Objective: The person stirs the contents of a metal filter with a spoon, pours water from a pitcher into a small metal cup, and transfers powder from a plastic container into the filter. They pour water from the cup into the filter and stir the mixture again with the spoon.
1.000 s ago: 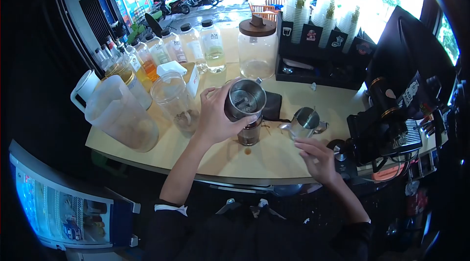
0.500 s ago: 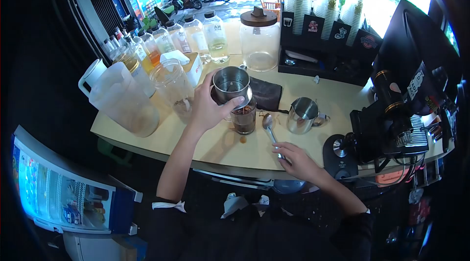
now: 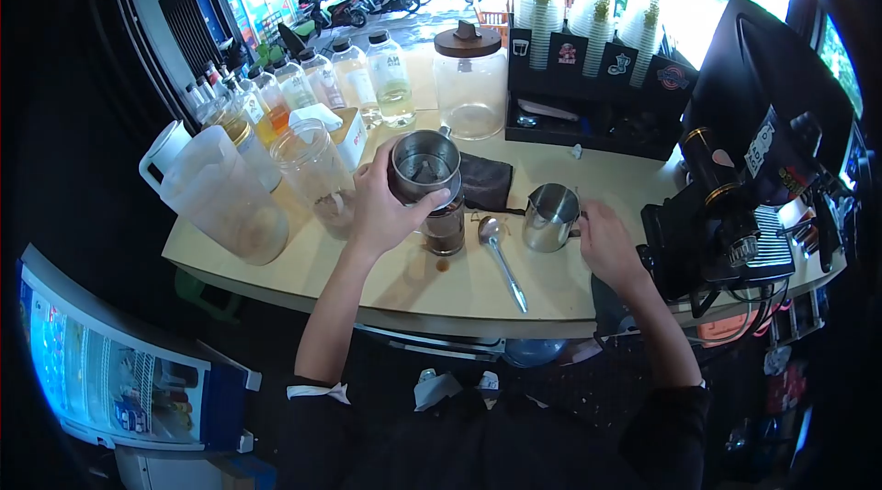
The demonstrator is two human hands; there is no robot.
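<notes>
In the head view, the left arm reaches up and slightly inward from the near edge of the counter [image 3: 386, 292], its forearm rising to a bent wrist. The left hand [image 3: 390, 205] is clamped on a metal cup [image 3: 426, 162], the thumb across its near side and the fingers around its left side. The cup's open mouth faces the camera. It is held over a glass [image 3: 445, 231] with dark contents; whether cup and glass touch is hard to tell.

The right forearm slants up and inward from the lower right, elbow low and out. The right hand [image 3: 608, 242] is at the handle side of a steel pitcher [image 3: 549, 225], back of the hand upward and fingers curled toward the handle. Whether they close on it cannot be told. The pitcher stands upright on the counter, right of the glass.

A spoon [image 3: 503, 265] lies between glass and pitcher, bowl away from the person and handle pointing to the near edge. Behind the glass lies a dark pouch [image 3: 486, 183].
</notes>
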